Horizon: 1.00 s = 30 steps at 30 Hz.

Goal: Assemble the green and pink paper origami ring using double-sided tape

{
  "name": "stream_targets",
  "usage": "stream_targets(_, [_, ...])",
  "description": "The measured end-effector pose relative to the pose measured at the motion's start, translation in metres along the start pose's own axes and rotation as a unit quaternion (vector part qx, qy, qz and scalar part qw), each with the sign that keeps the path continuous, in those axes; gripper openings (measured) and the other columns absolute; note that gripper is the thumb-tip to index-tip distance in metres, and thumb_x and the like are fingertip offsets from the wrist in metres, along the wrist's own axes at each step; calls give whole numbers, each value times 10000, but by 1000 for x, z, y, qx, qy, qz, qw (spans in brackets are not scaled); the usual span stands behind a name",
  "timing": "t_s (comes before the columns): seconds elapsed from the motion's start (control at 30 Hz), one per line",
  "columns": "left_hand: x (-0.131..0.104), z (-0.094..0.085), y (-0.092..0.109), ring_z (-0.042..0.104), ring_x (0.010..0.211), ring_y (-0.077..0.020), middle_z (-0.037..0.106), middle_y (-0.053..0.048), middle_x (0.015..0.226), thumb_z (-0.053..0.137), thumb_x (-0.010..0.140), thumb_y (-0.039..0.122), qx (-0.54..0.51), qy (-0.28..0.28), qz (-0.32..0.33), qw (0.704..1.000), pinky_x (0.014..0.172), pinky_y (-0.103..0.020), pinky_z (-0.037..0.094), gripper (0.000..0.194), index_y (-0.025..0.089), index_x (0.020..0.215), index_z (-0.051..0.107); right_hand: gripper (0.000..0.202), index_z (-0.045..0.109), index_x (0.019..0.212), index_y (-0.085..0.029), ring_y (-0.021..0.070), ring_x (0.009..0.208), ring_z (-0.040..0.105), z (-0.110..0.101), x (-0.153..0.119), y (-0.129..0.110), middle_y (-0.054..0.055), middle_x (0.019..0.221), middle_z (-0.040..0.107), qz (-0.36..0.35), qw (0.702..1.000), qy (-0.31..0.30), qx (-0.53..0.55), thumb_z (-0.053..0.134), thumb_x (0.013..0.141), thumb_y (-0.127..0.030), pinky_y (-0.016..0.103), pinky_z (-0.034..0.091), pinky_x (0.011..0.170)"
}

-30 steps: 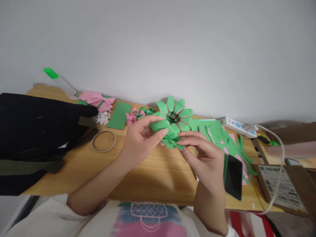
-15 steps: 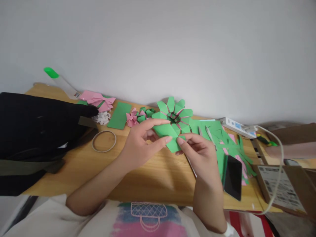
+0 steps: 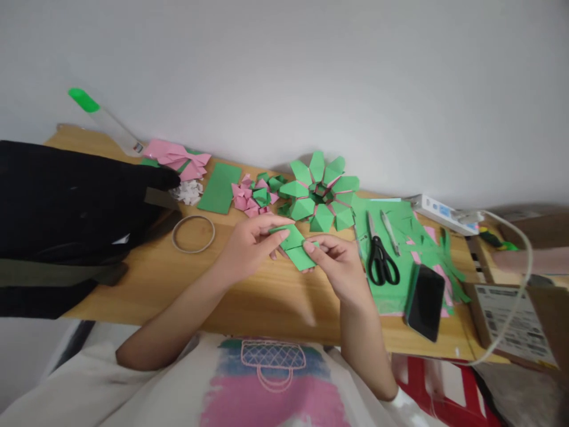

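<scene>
Left hand [image 3: 251, 246] and right hand [image 3: 338, 264] both pinch the folded green paper [image 3: 296, 246] above the table [image 3: 267, 299]. Paper flower [image 3: 301, 209] sits just beyond; black-handled scissors [image 3: 380, 261] and phone [image 3: 425, 301] lie to the right, tape ring [image 3: 175, 238] to the left.

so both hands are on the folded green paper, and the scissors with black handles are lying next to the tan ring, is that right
Not quite: the head view shows the scissors lying on a green sheet beside the phone, not next to the tan ring. The left hand and right hand are indeed on the folded green paper.
</scene>
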<state>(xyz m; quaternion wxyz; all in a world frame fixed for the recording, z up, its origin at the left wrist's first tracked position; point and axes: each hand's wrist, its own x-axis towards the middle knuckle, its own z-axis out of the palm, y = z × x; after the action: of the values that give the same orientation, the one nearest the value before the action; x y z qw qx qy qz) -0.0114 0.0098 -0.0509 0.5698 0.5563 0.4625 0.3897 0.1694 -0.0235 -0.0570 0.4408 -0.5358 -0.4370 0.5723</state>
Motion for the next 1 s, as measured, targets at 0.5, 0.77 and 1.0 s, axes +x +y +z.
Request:
stream_targets(0.5, [-47, -55, -70, 699, 887, -281, 733, -136, 971, 573, 851, 312, 240, 150, -81, 956, 851, -469, 544, 279, 143, 1042, 685, 484, 666, 647, -160, 113, 379, 493, 31, 12, 71, -9, 442, 577, 46, 992, -4, -118, 665, 709, -641, 231, 390, 399])
stream_targets(0.77, [-66, -98, -86, 571, 1051, -333, 651, -140, 1090, 511, 872, 251, 496, 177, -4, 850, 938, -480, 453, 245, 186, 983, 720, 302, 741, 871, -181, 173, 617, 583, 29, 3, 76, 55, 727, 709, -17, 949, 81, -304, 717, 683, -417, 290, 454, 604])
stream_targets(1.0, [-66, -97, -90, 578, 1005, -347, 668, -142, 974, 475, 866, 242, 453, 188, 21, 871, 915, -513, 438, 250, 174, 844, 714, 415, 722, 1033, -175, 214, 700, 617, 20, -17, 67, 112, 993, 678, -69, 903, 122, -405, 751, 662, -359, 396, 511, 720])
